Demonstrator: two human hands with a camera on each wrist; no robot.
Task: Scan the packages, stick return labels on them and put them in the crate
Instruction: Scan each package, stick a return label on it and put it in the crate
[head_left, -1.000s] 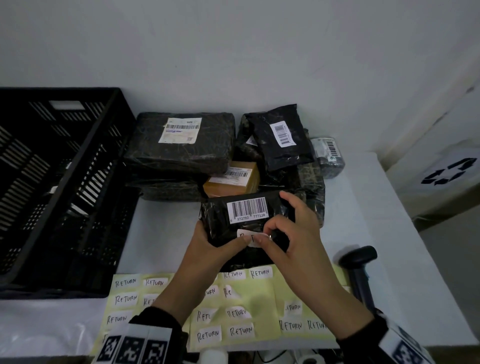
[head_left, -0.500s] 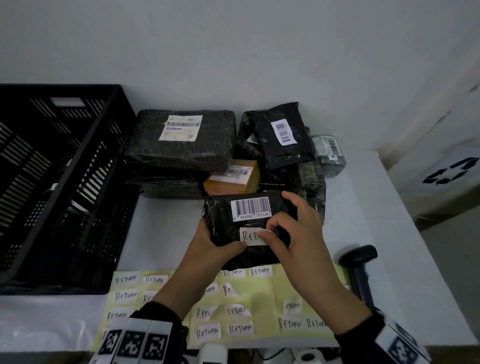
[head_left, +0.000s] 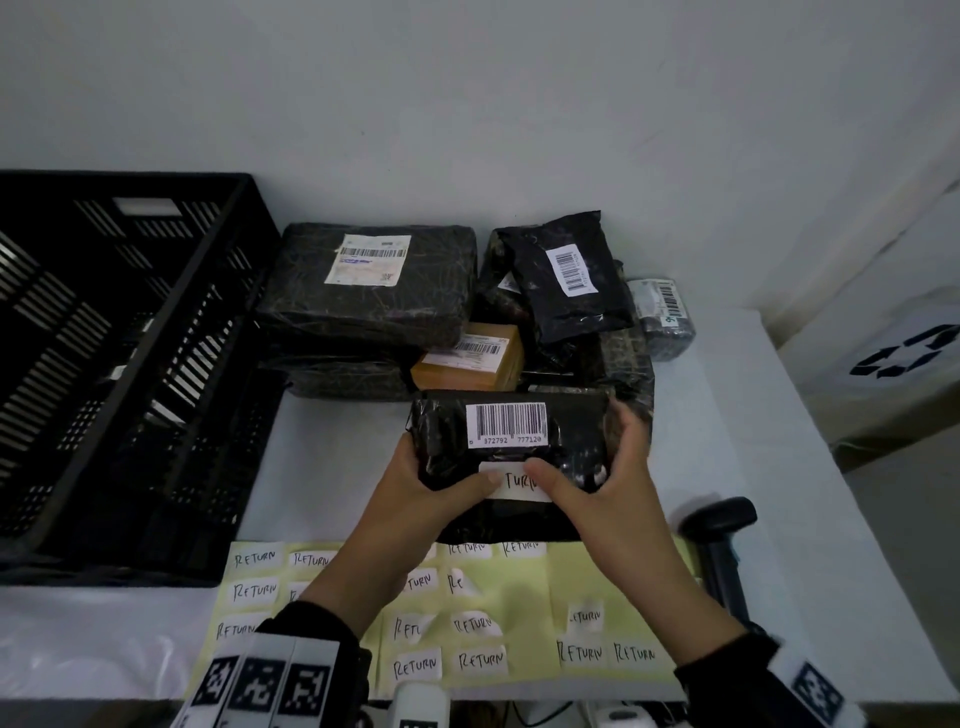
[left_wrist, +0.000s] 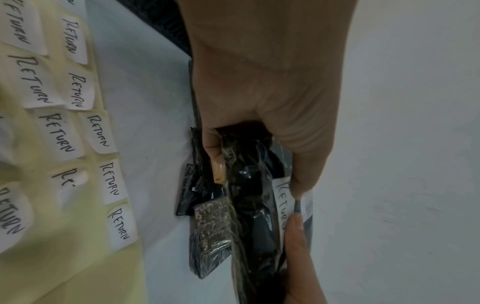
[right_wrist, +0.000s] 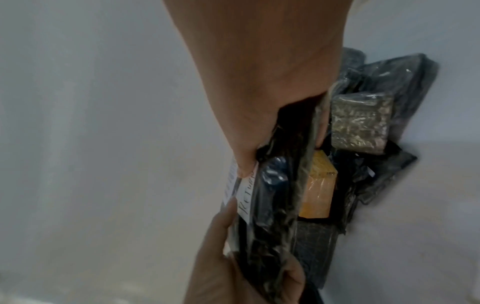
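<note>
A black plastic-wrapped package (head_left: 447, 436) with a white barcode label (head_left: 506, 423) is held above the table between both hands. My left hand (head_left: 431, 483) grips its left end, thumb on top. My right hand (head_left: 597, 467) grips its right end, fingers curled behind it. Both thumbs press a white RETURN label (head_left: 514, 480) onto the wrap below the barcode. The left wrist view shows the RETURN label (left_wrist: 281, 197) under the thumb, the package (left_wrist: 249, 205) edge-on. The right wrist view shows the package (right_wrist: 272, 197) between thumb and fingers. The black crate (head_left: 119, 374) stands at the left.
A yellow sheet (head_left: 519, 597) of handwritten RETURN stickers lies at the table's near edge. More wrapped packages (head_left: 369, 286) and a brown box (head_left: 467, 358) are stacked behind. A black handheld scanner (head_left: 719, 525) stands at the right. A white bin with a recycling mark (head_left: 893, 358) sits beyond the table.
The right hand has gone from laying the label with its fingertips to gripping the package's right end. The label now lies flat under both thumbs. The package has shifted slightly.
</note>
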